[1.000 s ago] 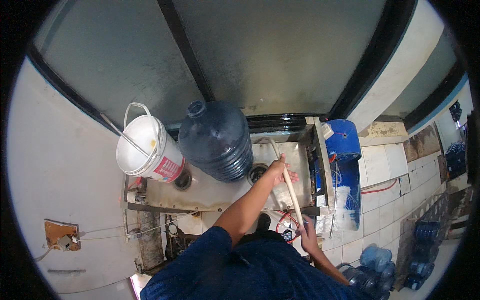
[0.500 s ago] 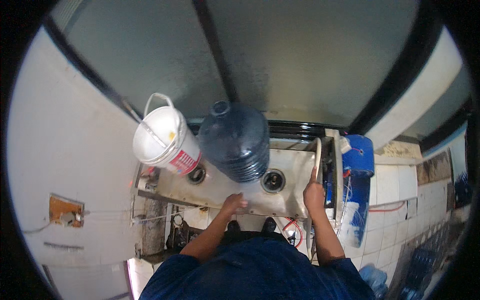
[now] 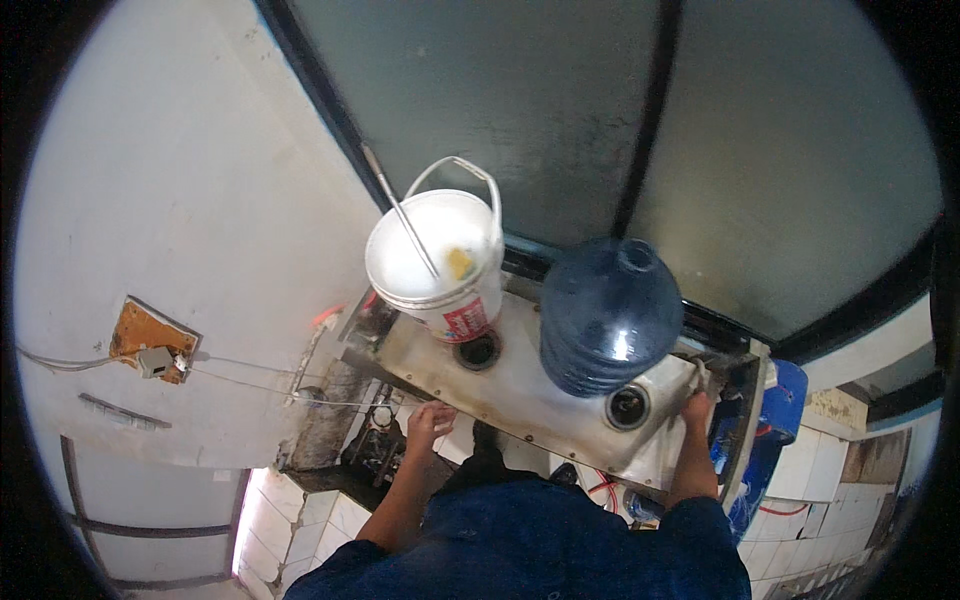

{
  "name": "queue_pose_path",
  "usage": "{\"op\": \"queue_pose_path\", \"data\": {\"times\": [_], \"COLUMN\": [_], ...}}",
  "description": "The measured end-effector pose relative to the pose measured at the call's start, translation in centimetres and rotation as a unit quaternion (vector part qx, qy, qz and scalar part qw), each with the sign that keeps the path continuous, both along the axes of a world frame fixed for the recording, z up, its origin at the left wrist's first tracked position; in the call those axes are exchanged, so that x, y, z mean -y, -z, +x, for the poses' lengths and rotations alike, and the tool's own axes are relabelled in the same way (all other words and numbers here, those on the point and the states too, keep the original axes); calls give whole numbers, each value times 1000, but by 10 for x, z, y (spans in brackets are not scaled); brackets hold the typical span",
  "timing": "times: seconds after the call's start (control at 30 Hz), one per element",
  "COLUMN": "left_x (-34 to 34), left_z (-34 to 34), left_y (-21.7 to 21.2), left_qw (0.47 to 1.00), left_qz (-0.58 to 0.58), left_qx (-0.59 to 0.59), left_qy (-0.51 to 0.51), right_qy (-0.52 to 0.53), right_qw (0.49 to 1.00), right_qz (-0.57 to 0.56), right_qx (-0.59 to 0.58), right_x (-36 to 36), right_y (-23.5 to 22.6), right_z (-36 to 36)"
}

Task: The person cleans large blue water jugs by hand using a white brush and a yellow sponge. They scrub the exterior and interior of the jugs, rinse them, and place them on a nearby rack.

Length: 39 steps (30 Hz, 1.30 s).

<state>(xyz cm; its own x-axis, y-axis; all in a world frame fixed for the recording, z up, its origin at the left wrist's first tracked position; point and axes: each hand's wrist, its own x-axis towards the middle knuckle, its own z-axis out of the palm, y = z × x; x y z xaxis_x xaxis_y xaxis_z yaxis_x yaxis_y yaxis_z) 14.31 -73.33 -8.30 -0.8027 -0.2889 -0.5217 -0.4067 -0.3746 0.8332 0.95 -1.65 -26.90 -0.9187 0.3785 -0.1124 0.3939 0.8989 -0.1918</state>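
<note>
A large translucent blue water jug stands upright on a metal counter, its mouth uncapped. Left of it is a white bucket with a raised handle, a rod leaning inside and something yellow in it. My left hand hovers by the counter's front left edge, fingers loosely bent and holding nothing. At the counter's right end, my right hand is closed around a pale hose, most of which is hidden by the hand and arm.
Two round dark fittings, a left one and a right one, are set in the counter. Frosted panes rise behind. A blue barrel stands to the right. Cables run from a wall box on the left.
The view has swung left, so jug and bucket appear farther right. My left hand has moved left along the counter's front. My right hand remains at the right end, with less hose showing.
</note>
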Motion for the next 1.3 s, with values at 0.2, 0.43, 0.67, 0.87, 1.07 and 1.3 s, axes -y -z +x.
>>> {"op": "queue_pose_path", "data": {"times": [0.2,0.43,0.67,0.87,1.07,1.3], "left_x": [87,179,186,186,191,182], "left_z": [-52,-200,-230,-229,-227,-240], "left_y": [-84,-117,-99,-106,-104,-109], "left_qw": [932,791,721,746,754,879], "left_qz": [-288,-512,-646,-616,-607,-375], "left_qx": [-186,-326,-243,-248,-248,-286], "left_qy": [-121,-76,65,53,33,-76], "right_qy": [-31,-535,-610,-591,-611,-413], "right_qw": [850,782,727,676,593,838], "right_qz": [54,-230,183,228,16,-341], "right_qx": [-523,-222,256,377,525,104], "right_x": [280,644,768,755,765,708], "right_y": [-242,-389,-234,-94,-196,-331], "right_z": [-2,-86,-260,-268,-271,-212]}}
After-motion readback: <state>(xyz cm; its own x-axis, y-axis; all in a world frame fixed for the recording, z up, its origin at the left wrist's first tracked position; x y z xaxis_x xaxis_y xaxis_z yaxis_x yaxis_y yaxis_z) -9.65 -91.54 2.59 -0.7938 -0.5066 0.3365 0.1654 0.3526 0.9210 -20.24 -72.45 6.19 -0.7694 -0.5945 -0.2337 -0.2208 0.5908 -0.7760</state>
